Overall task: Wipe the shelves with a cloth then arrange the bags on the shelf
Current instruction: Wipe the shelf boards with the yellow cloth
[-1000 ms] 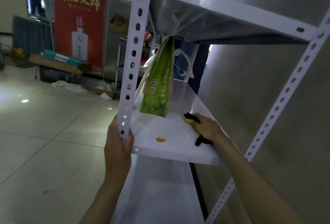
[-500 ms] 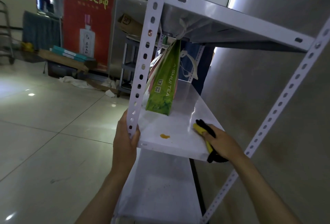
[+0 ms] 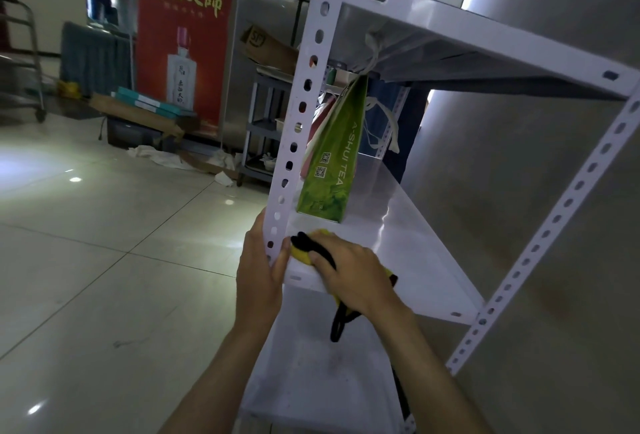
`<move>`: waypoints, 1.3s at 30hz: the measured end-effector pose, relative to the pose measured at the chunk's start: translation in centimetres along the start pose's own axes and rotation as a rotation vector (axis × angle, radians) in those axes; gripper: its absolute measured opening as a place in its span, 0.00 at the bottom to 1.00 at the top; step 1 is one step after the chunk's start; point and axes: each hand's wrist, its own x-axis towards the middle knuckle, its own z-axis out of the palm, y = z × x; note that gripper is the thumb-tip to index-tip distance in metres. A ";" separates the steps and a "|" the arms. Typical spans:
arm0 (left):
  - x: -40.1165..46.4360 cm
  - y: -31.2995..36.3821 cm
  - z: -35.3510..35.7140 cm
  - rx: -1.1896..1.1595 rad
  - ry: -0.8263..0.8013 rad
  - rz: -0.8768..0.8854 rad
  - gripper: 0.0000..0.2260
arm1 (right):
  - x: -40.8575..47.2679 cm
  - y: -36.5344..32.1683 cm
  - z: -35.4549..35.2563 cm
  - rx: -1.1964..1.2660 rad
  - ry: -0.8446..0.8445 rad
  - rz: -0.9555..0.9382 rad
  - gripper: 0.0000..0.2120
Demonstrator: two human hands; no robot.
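Bottom shelf [image 3: 311,381]: white, low down under both arms, with some grey smudges on it.
Left hand [image 3: 258,271]: it holds the white post [image 3: 301,115] of the rack, the one full of holes. The fingers [image 3: 282,262] curl round the post, just by the front corner of the middle shelf.
Right hand [image 3: 353,269]: it lies on top of the cloth and presses it down on the middle shelf. The fingers are bent over the cloth and grip it.
Cloth [image 3: 304,250]: yellow and black. It sits at the front left corner of the middle shelf, right next to the left hand. A black loop of it hangs down past the shelf edge.
Middle shelf [image 3: 415,260]: white and shiny, bare on the right side of the hand.
Green bag [image 3: 330,163]: a paper bag that says A-SHUI TEA, with two small square codes on it. It stands on the middle shelf just behind the cloth, near the post, and leans a little. Its white string handles reach up by the top shelf.
Other bags: more bags stand behind the green one, mostly hidden.
Top shelf [image 3: 467,32]: white, above the bags.
Wall [image 3: 536,191]: grey, close on the right of the rack.
Floor [image 3: 104,243]: pale shiny tiles on the left.
Red poster [image 3: 185,35]: far back, with a picture of a bottle on it, and boxes [image 3: 145,104] piled in front.
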 end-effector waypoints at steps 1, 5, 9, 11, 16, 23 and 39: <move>0.0 -0.1 0.0 -0.008 -0.008 0.003 0.26 | -0.1 -0.3 0.2 0.004 0.018 -0.013 0.19; 0.1 -0.3 -0.2 -0.024 -0.037 0.007 0.28 | -1.1 1.0 -0.7 0.060 0.016 -0.013 0.19; 0.0 -0.2 -0.3 -0.019 -0.038 -0.012 0.29 | -3.3 4.4 -2.3 0.045 0.056 0.095 0.19; 0.0 0.0 -0.4 -0.024 -0.039 -0.011 0.30 | -4.1 5.2 -2.5 0.029 0.093 0.132 0.18; -0.2 0.2 0.0 -0.013 0.015 0.002 0.26 | -2.3 2.5 -0.9 0.037 0.140 0.062 0.16; -0.2 0.0 0.0 -0.007 0.011 0.041 0.26 | 2.2 -2.2 1.4 0.037 0.061 -0.062 0.14; -0.2 -1.2 0.2 0.053 -0.009 0.054 0.27 | 3.4 0.1 0.4 0.203 -0.043 -0.014 0.17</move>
